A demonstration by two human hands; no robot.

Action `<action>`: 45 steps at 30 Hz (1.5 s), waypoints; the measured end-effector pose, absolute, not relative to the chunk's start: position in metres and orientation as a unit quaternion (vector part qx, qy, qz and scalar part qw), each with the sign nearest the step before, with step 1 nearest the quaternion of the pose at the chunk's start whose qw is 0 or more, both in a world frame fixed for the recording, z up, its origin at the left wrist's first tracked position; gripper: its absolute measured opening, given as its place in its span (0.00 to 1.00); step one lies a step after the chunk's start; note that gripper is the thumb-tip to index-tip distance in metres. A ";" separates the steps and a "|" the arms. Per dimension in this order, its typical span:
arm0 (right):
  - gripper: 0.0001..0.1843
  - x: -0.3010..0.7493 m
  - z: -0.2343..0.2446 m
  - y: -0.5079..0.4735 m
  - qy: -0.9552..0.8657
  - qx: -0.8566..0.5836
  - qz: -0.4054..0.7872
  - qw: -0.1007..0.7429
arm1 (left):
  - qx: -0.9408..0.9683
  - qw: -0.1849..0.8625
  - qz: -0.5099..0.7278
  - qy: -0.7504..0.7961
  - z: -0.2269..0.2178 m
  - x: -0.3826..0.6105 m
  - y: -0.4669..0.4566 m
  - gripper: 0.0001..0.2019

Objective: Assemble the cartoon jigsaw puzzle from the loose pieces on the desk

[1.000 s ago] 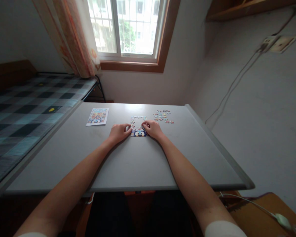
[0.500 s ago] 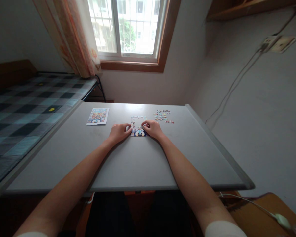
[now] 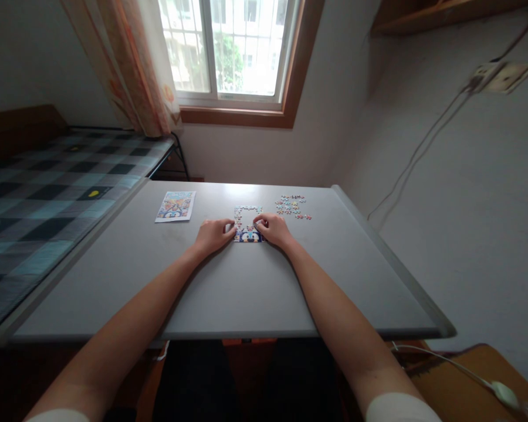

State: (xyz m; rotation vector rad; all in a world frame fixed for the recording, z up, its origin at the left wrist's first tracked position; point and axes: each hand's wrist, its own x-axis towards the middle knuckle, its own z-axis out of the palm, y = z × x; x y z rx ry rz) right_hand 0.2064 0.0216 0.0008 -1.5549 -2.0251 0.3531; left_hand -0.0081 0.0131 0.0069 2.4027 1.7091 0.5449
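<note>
On the grey table lies a partly joined jigsaw puzzle [image 3: 249, 236], with a bare gap in its middle and a dark blue cartoon face along its near edge. My left hand [image 3: 214, 235] rests at the puzzle's left edge, fingers curled and the thumb and forefinger against the border. Over the right side of the puzzle is my right hand [image 3: 273, 228], its thumb and forefinger pinched together on what looks like a small jigsaw piece, mostly hidden by the fingers. Several loose jigsaw pieces [image 3: 291, 204] are spread beyond the right hand.
A printed picture sheet [image 3: 175, 207] lies at the table's back left. The table [image 3: 246, 293] has a raised grey rim. A bed with a checked cover [image 3: 114, 158] stands to the left, a window ahead, and cables [image 3: 416, 155] hang on the right wall.
Both hands stay almost in place at the puzzle. The whole view has shifted very slightly; no piece has visibly moved.
</note>
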 end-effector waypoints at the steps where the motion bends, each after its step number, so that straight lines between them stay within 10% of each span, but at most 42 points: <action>1: 0.11 0.206 0.001 0.021 -0.755 -0.579 0.133 0.278 | 0.799 0.072 0.183 0.568 0.007 -0.008 0.013 0.19; 22: 0.14 0.221 0.005 0.055 -0.657 -0.597 0.144 0.437 | 0.801 0.070 0.170 0.569 0.008 -0.008 0.013 0.19; 34: 0.14 0.314 0.025 0.117 -0.556 -0.800 0.004 0.225 | 0.799 0.078 0.161 0.574 0.010 -0.006 0.011 0.19; 45: 0.09 0.347 0.015 0.136 -0.498 -0.841 0.053 0.205 | 0.804 0.079 0.161 0.567 0.012 -0.006 0.009 0.18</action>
